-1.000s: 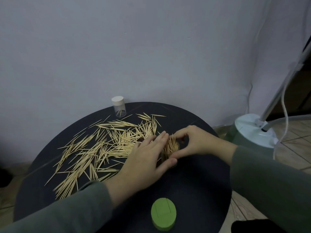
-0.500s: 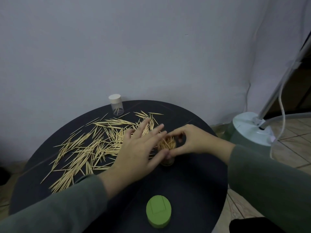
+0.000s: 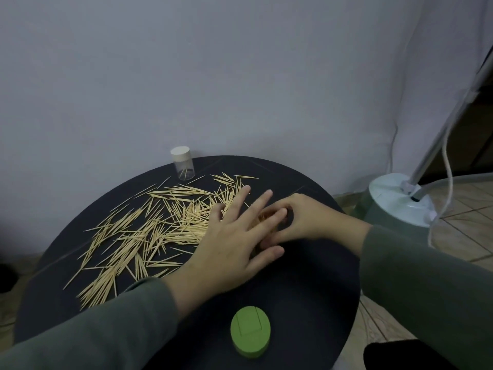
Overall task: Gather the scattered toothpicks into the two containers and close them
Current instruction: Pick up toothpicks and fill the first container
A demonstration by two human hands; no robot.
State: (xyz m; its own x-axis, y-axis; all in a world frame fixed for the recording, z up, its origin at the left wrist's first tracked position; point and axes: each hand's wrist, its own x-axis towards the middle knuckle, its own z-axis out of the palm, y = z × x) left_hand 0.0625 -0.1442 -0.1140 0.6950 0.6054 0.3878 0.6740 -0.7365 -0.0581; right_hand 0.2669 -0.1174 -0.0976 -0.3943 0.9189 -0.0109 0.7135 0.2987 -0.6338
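From my seat I see pale yellow-tan toothpicks (image 3: 149, 231) against a round table (image 3: 306, 303) of flat black, crossed by a few thin, fainter lines. The small jar (image 3: 183, 166) at the far edge is clear with a cream-white cap, and the oval lid (image 3: 250, 331) near me is a plain leaf green with a darker outline of a flap on its top. Both sleeves (image 3: 426, 284) are a dull grey-green, the wall (image 3: 240, 76) is an even bluish grey, and the appliance base (image 3: 397, 201) on the floor is pale mint over white.

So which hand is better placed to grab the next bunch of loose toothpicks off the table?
The left hand, probably. Its straight fingers already reach over the near edge of the scattered toothpicks, while the right hand is curled around the open container beside the pile, steadying it.
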